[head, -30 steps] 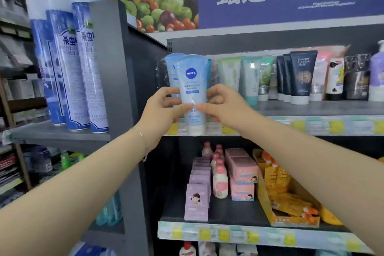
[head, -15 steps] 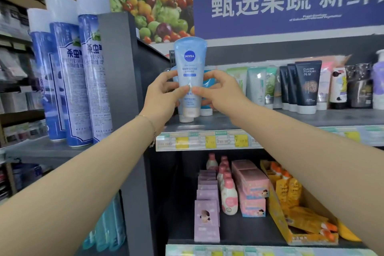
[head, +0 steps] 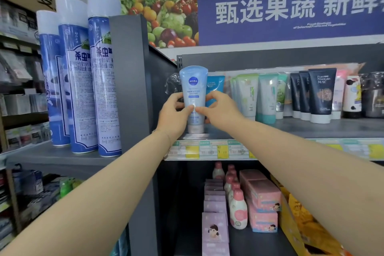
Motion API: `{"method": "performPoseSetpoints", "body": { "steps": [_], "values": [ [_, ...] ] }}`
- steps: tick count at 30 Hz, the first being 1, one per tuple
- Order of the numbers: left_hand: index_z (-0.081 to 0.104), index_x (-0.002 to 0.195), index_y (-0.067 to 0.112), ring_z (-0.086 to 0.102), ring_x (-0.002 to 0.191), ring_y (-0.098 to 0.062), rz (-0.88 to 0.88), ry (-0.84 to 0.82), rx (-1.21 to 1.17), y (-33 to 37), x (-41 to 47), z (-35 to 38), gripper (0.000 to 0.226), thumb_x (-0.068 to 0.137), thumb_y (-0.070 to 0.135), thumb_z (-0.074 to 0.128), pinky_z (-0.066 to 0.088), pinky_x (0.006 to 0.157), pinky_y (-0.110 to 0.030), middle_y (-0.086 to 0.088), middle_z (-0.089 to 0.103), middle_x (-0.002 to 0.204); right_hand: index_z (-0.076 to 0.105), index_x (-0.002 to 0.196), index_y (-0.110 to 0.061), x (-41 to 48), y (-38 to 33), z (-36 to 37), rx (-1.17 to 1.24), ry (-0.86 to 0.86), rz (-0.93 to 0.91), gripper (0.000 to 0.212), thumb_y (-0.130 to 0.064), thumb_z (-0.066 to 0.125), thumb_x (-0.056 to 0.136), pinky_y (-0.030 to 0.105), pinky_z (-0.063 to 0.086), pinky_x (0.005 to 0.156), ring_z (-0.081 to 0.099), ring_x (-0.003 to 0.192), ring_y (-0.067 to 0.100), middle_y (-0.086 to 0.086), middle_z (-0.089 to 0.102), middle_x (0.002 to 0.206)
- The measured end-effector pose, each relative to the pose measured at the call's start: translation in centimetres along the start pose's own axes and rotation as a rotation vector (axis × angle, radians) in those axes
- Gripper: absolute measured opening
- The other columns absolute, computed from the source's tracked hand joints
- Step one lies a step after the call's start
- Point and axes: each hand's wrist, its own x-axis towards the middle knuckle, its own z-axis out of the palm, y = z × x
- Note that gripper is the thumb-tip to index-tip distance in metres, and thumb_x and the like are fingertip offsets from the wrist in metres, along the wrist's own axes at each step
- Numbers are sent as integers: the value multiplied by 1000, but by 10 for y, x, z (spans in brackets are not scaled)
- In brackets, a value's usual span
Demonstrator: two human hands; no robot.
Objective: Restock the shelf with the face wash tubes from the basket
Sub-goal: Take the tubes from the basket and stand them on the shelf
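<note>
The left hand (head: 174, 116) and the right hand (head: 220, 110) both pinch the blue tube (head: 193, 89) around its middle, with thumbs and fingertips curled on it from each side. A moment ago the tube was up in the air in front of the shelf (head: 311, 129). Now it has come down and stands straight, cap down, at the far left end of the shelf. Its cap looks like it is on the shelf or just about to touch. So this tube is nearly put away, and I think the hands only need to let go. Another blue tube (head: 216, 87) stands just behind it, then green tubes (head: 247, 93) and dark tubes (head: 321, 93) further right. Price tags (head: 207, 149) run along the shelf edge. Pink bottles (head: 238, 210) sit on the shelf below. Tall spray cans (head: 104, 72) stand on the left. A big blue sign (head: 291, 6) hangs on top. The basket is not in view.
</note>
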Motion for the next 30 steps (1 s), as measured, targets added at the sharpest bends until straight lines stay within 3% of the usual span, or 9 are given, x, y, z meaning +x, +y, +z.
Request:
{"method": "performPoseSetpoints", "body": {
  "steps": [5, 10, 12, 15, 18, 22, 25, 30],
  "values": [
    [51, 117, 26, 64, 99, -15, -49, 6, 16, -1, 1, 2, 28, 93, 14, 60, 55, 87, -37, -2, 65, 108, 55, 109, -26, -1, 2, 5, -71, 19, -11, 31, -35, 72, 85, 44, 59, 78, 68, 86, 22, 1, 68, 97],
    [45, 125, 19, 58, 92, -7, -46, 114, 47, -2, -3, 2, 43, 89, 19, 68, 49, 77, -24, 2, 56, 111, 52, 100, -22, -11, -6, -3, -236, 36, -1, 32, -47, 67, 86, 34, 52, 68, 60, 79, 15, -5, 59, 86],
    [46, 114, 21, 57, 96, -12, 10, 189, 121, -3, -7, 2, 36, 87, 21, 69, 50, 81, -28, 1, 55, 113, 52, 95, -20, -20, -10, -8, -360, 70, -34, 32, -51, 60, 89, 31, 43, 61, 53, 72, 11, -9, 53, 80],
    [50, 100, 19, 57, 87, -13, 191, 241, 247, 2, -17, 1, 18, 87, 12, 61, 51, 78, -25, 1, 58, 103, 56, 91, -22, -34, -13, -16, -484, 62, -172, 26, -47, 52, 94, 34, 50, 67, 57, 74, 16, -6, 59, 79],
    [50, 94, 22, 54, 76, -9, 323, 164, 319, 9, -30, 2, 17, 87, 8, 56, 45, 66, -13, 5, 58, 93, 56, 94, -23, -49, -16, -29, -654, 16, -337, 19, -40, 47, 95, 33, 45, 64, 57, 77, 19, -8, 58, 81],
    [51, 90, 28, 52, 71, -12, 431, 3, 431, 16, -49, 8, 21, 84, 9, 58, 47, 67, -27, 8, 56, 88, 53, 98, -23, -72, -15, -45, -756, -14, -516, 15, -35, 45, 93, 34, 43, 64, 55, 78, 21, -8, 53, 85],
    [52, 85, 27, 50, 66, -14, 473, -55, 401, 23, -66, 20, 21, 83, 8, 59, 46, 62, -26, 7, 59, 81, 53, 101, -22, -91, -9, -57, -758, -7, -533, 17, -35, 47, 93, 32, 36, 62, 50, 76, 20, -7, 50, 86],
    [51, 96, 23, 52, 65, -16, 496, -179, 501, 21, -93, 43, 17, 83, 15, 58, 50, 64, -40, 7, 56, 81, 53, 103, -23, -127, 13, -83, -719, 5, -448, 18, -35, 49, 91, 37, 46, 70, 55, 85, 22, -6, 52, 92]
  ]
}}
